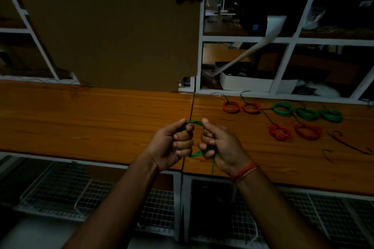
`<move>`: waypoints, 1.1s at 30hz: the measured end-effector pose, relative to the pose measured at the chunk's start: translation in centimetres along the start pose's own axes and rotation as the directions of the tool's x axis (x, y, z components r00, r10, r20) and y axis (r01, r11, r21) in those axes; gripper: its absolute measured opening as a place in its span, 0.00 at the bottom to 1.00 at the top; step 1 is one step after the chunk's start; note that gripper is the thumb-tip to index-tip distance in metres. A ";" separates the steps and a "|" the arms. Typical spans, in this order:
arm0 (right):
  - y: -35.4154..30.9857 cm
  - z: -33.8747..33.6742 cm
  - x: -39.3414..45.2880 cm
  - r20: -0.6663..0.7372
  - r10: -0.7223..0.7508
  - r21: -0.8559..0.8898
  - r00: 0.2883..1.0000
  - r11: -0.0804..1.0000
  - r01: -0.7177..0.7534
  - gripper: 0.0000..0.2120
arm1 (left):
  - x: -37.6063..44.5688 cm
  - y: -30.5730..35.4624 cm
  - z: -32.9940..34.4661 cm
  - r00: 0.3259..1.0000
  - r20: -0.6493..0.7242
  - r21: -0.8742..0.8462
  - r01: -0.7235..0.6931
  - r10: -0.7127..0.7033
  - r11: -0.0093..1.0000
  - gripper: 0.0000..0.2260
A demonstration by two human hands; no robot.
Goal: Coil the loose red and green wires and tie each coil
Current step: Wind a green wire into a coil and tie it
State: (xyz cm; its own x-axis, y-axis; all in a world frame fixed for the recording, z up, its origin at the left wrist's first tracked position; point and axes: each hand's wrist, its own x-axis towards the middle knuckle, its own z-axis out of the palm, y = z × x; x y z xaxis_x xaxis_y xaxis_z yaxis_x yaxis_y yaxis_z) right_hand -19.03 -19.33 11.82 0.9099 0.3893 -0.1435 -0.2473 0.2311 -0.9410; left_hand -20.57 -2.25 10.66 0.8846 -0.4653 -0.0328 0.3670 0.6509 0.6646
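- A green wire coil (195, 122) is held above the near edge of the wooden table (101, 119), between the two hands, with its upper arc showing between the thumbs and its lower arc showing between the lower fingers.
- The left side of the coil is gripped by the left hand (172, 143), whose fingers are curled round the strands with the thumb laid along the top.
- The right side is gripped by the right hand (217, 145), also with curled fingers and the thumb pointing up toward the arc.
- A loose green tail (213, 168) is seen hanging down from under the right hand, past the table edge.
- An orange-red thread band (243, 172) is worn on the right wrist.
- On the table to the right, well apart from the hands, finished coils are laid out: two red coils (231, 106) in the back row, side by side, and three green coils (307, 113) further right in the same row.
- Two more red coils (280, 132) lie nearer, in front of that row.
- Thin dark ties (269, 119) are seen trailing from several of these coils, and loose dark tie pieces (348, 143) lie at the far right of the table.
- A brown cardboard sheet (113, 32) stands behind the table on the left, with white shelving (283, 39) beside it on the right.
- Wire mesh trays (60, 188) are visible below the table.
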 end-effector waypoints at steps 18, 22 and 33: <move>4.4 -6.4 -2.2 0.172 -0.339 -0.846 0.925 0.431 0.315 0.08 | -0.6 3.9 -1.2 0.863 -0.403 -0.313 -0.442 0.304 0.840 0.15; 2.2 -4.2 -3.1 0.396 -0.256 -0.836 0.882 0.298 0.461 0.11 | -0.2 3.4 -0.4 0.834 -0.424 -0.188 -0.462 0.353 0.866 0.15; -4.2 -0.1 -4.1 0.363 -0.437 -0.564 0.823 0.601 0.567 0.06 | -0.8 -0.3 1.2 0.923 -0.194 0.676 -0.120 0.333 0.727 0.15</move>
State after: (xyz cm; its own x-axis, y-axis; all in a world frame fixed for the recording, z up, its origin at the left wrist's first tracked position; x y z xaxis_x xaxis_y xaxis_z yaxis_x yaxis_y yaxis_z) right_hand -21.69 -21.99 16.32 0.7361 0.5428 0.4044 0.5554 -0.1428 -0.8192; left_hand -21.75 -2.77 11.35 0.9943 -0.0959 0.0463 -0.0344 0.1231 0.9918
